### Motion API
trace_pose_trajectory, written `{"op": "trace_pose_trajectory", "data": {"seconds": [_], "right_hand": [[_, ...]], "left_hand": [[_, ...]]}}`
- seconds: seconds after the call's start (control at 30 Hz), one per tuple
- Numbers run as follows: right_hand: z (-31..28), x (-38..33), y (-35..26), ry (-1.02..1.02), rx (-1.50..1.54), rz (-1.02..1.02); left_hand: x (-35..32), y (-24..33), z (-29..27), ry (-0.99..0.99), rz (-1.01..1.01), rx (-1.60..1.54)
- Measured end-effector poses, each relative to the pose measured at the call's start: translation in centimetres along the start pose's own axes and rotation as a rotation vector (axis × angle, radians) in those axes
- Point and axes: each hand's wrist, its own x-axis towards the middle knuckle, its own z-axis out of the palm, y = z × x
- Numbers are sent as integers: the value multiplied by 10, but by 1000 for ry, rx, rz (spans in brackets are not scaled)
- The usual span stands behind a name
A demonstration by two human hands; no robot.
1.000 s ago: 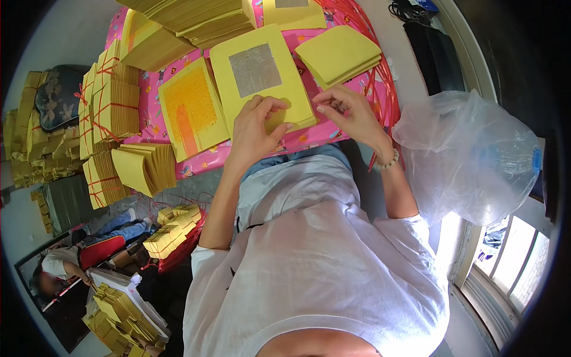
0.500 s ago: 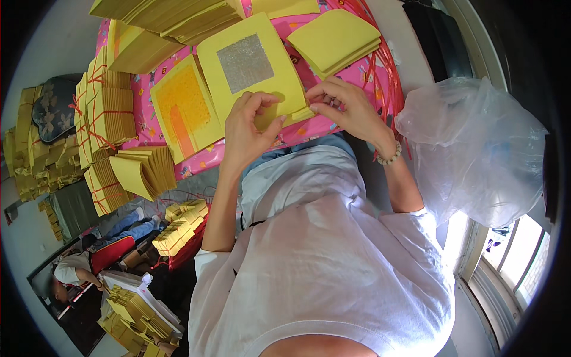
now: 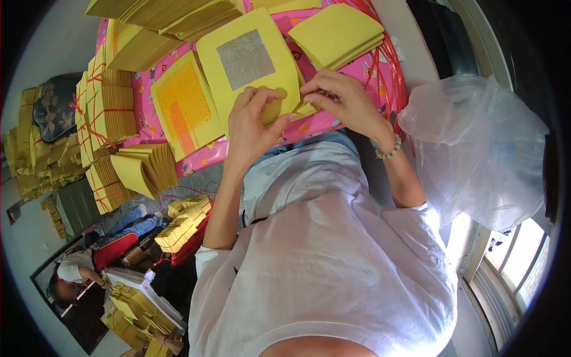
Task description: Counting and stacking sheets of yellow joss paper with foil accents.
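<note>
Counter [image 3: 333, 122], pink cloth: yellow paper stacks [image 3: 342, 33]. Left hand [image 3: 253, 122], right hand [image 3: 342, 98]: grips pinching one foil-centred sheet [image 3: 250, 65]. Plastic bag [image 3: 476, 149] beside.

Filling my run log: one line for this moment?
left hand: on yellow sheet | right hand: pinching its corner | table: pink

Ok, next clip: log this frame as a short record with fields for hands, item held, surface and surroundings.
left hand: fingers on the near edge of the yellow sheet
right hand: pinching the same edge
item: yellow sheet with a silver foil square
surface: pink patterned table cover
beside it: orange-printed sheet, loose yellow stack
left side: tied yellow bundles
right side: clear plastic bag
</note>
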Motion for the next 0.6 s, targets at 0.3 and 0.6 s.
{"op": "trace_pose_trajectory", "data": {"seconds": [0.3,0.6], "right_hand": [[6,8,6,-7,-25,-30],[13,19,-5,65,-15,-81]], "left_hand": [[0,0,3,34,16,18],[1,1,10,114,1,45]]}}
